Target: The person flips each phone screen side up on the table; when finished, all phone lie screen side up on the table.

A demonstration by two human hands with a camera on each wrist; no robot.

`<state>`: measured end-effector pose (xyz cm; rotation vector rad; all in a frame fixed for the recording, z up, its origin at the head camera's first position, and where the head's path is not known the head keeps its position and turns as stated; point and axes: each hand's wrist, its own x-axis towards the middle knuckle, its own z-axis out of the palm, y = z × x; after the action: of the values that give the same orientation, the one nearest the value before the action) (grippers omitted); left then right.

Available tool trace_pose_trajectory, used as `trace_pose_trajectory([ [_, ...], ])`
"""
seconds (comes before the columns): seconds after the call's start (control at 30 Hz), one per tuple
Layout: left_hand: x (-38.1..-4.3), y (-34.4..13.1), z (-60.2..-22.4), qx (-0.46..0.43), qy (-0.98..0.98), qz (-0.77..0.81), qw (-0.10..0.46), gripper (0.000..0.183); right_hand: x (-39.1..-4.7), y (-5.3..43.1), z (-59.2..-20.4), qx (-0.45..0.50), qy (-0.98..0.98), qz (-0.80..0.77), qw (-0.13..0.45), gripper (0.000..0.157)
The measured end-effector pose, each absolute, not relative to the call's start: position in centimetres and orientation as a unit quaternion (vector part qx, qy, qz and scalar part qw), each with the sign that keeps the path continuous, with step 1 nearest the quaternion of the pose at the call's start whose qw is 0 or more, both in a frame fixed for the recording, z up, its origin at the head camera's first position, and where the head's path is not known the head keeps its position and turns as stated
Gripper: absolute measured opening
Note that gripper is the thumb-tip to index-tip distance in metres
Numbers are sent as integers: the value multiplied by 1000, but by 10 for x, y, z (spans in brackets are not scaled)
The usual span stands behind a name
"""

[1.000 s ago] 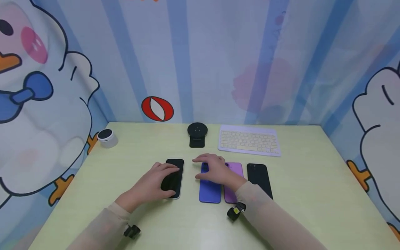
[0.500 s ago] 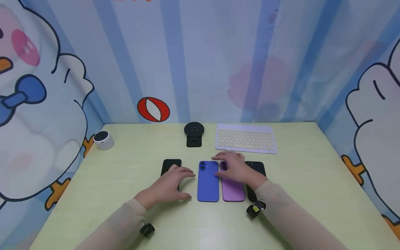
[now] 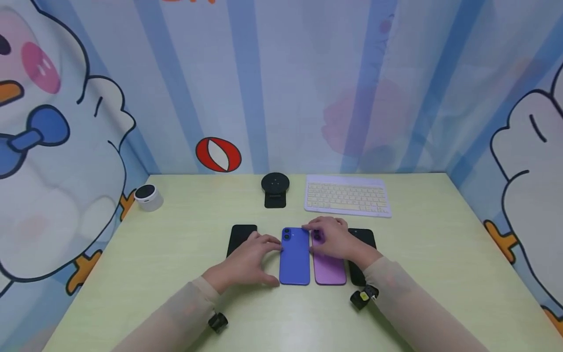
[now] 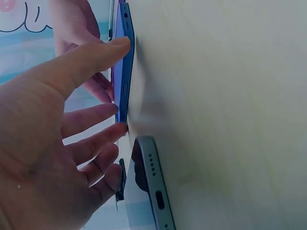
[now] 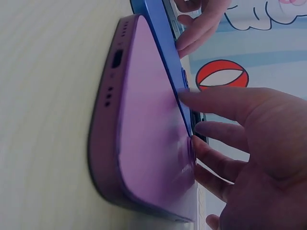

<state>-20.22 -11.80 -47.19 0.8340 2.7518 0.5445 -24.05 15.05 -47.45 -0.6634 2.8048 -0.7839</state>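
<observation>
A blue smartphone [image 3: 294, 264] lies back up on the table between both hands. My left hand [image 3: 246, 261] is at its left edge, thumb near the lower corner and fingertips farther up, fingers spread. My right hand [image 3: 335, 239] reaches over a pink-purple smartphone [image 3: 330, 272], with thumb and fingertips at the blue phone's upper right edge. In the left wrist view the left thumb [image 4: 112, 51] overlaps the blue phone's side. Partly under the left hand lies a black-screened smartphone [image 3: 240, 237]; a black smartphone [image 3: 364, 237] is partly hidden by the right wrist.
Behind the phones stand a round black charging stand [image 3: 275, 188] and a lilac keyboard [image 3: 347, 195]. A small white cylinder with a dark top [image 3: 148, 197] sits at the far left. A patterned curtain [image 3: 281, 88] hangs behind the table [image 3: 189, 225].
My left hand has moved right from the black-screened phone to the blue phone's left edge. My right hand has shifted right from above the blue phone to its right edge.
</observation>
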Motion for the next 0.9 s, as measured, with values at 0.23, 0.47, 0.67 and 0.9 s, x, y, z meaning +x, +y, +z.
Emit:
trace_pose_trajectory([
  [0.23,-198,-115,-475,283,940,165,99,83,-239,147,-475,-235,935,-254,77,58],
  [0.47,-197,-112,-474,284,943,154,85,86,-239,146,-476,-225,937,-256,76,60],
  [0.67,-198,-112,-474,279,945,152,74,86,-240,144,-480,-214,935,-272,71,60],
  [0.9,-199,-113,-476,274,946,157,78,86,-239,143,-481,-187,929,-307,87,62],
])
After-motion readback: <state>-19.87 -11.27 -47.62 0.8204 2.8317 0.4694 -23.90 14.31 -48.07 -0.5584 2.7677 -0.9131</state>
